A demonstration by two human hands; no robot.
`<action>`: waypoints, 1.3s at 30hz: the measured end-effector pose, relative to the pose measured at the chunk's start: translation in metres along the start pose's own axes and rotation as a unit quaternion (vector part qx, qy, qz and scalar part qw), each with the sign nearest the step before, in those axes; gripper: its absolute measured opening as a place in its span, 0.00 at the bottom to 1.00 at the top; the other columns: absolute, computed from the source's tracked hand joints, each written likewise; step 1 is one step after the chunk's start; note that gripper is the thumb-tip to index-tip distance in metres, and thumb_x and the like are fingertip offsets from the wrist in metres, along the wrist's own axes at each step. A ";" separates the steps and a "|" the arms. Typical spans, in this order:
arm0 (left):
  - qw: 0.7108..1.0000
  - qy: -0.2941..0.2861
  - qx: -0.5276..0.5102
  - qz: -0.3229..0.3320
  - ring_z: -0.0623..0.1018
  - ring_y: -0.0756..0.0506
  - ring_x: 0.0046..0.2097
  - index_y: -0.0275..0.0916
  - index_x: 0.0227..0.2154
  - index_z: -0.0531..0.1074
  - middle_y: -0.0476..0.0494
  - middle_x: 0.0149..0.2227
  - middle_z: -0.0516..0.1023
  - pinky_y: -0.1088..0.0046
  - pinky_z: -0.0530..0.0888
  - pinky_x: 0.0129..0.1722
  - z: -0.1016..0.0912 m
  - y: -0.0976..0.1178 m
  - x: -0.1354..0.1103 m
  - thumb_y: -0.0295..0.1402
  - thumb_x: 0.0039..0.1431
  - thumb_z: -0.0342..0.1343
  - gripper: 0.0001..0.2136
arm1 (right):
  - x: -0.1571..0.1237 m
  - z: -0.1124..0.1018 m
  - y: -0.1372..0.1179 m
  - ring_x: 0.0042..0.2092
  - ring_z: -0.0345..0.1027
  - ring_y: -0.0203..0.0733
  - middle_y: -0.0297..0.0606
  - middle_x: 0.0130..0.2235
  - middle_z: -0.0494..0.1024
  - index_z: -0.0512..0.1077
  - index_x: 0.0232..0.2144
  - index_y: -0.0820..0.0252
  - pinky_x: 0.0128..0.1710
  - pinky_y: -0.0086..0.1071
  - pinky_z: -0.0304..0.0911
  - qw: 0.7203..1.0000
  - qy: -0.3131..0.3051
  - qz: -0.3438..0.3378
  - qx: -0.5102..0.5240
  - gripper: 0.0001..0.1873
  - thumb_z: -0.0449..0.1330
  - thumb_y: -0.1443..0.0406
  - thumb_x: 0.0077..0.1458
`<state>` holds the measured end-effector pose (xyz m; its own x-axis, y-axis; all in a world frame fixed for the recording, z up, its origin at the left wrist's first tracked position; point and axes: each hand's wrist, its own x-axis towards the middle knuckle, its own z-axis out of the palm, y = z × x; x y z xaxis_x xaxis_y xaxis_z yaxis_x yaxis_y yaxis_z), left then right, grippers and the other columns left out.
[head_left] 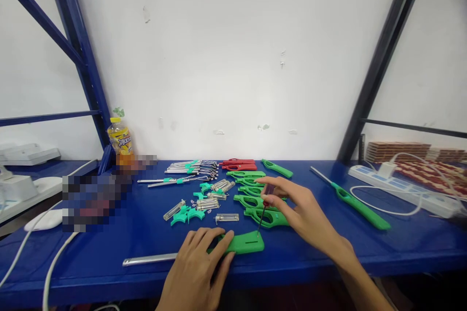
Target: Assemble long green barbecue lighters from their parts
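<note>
My left hand [199,265] presses down on a green plastic lighter body [244,243] with a long metal tube [149,259] sticking out to the left, near the front edge of the blue table [109,252]. My right hand [297,211] pinches a small screwdriver [263,211] with a dark red handle, held upright with its tip on the right end of the green body. Just behind lie several green lighter shells [255,194].
Metal tubes [189,170], clear gas tanks [211,203], teal triggers [188,215] and red shells [239,164] lie mid-table. An assembled green lighter [352,201] lies right, near a power strip [401,187] with white cable. A yellow bottle [120,141] stands back left.
</note>
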<state>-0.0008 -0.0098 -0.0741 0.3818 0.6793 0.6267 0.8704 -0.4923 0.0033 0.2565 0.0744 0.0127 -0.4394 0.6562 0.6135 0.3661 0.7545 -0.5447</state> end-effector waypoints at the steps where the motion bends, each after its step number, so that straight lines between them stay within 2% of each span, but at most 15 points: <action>1: 1.000 -0.003 0.000 -0.001 0.81 0.38 0.52 0.47 0.63 0.70 0.43 0.53 0.82 0.52 0.81 0.50 0.000 -0.001 0.000 0.32 0.72 0.54 0.18 | 0.000 0.000 0.000 0.40 0.78 0.42 0.36 0.43 0.82 0.75 0.57 0.49 0.43 0.35 0.74 1.000 -0.003 0.003 0.003 0.15 0.58 0.61 0.71; 15: 1.000 -0.010 -0.005 -0.003 0.81 0.37 0.52 0.47 0.63 0.69 0.43 0.54 0.81 0.50 0.81 0.50 0.001 0.000 -0.003 0.32 0.73 0.53 0.19 | -0.001 -0.003 0.000 0.41 0.78 0.43 0.37 0.44 0.81 0.75 0.56 0.49 0.43 0.36 0.74 1.000 -0.009 -0.001 -0.004 0.13 0.59 0.60 0.72; 25: 1.000 0.008 -0.005 -0.004 0.82 0.36 0.50 0.46 0.62 0.71 0.41 0.52 0.82 0.49 0.81 0.48 -0.001 0.003 0.002 0.32 0.74 0.51 0.17 | -0.001 -0.001 0.001 0.37 0.76 0.42 0.36 0.41 0.81 0.76 0.55 0.50 0.42 0.36 0.74 1.000 0.000 -0.008 -0.010 0.13 0.60 0.60 0.71; 31: 1.000 0.011 -0.006 0.001 0.81 0.37 0.50 0.45 0.61 0.72 0.42 0.52 0.82 0.52 0.81 0.47 -0.003 0.005 0.002 0.31 0.73 0.51 0.17 | -0.001 -0.006 -0.004 0.47 0.77 0.45 0.40 0.50 0.82 0.74 0.60 0.47 0.48 0.40 0.74 0.998 -0.027 -0.014 0.054 0.17 0.52 0.61 0.75; 36: 1.000 0.023 -0.001 0.002 0.82 0.38 0.49 0.46 0.61 0.73 0.42 0.51 0.83 0.54 0.80 0.47 -0.003 0.005 0.003 0.32 0.74 0.50 0.17 | 0.000 0.000 -0.001 0.39 0.74 0.45 0.37 0.38 0.79 0.79 0.54 0.48 0.42 0.39 0.74 0.998 0.040 -0.041 -0.010 0.14 0.59 0.60 0.71; 39: 1.000 0.025 -0.006 0.002 0.82 0.38 0.49 0.46 0.61 0.72 0.42 0.51 0.83 0.55 0.80 0.47 -0.003 0.005 0.003 0.32 0.74 0.50 0.17 | 0.001 0.005 -0.001 0.43 0.75 0.45 0.40 0.44 0.80 0.74 0.62 0.46 0.44 0.39 0.73 0.998 0.030 -0.051 0.002 0.19 0.54 0.61 0.74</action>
<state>0.0039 -0.0115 -0.0699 0.3690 0.6498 0.6645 0.8653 -0.5012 0.0096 0.2516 0.0745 0.0109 -0.4240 0.5764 0.6985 0.3195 0.8169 -0.4802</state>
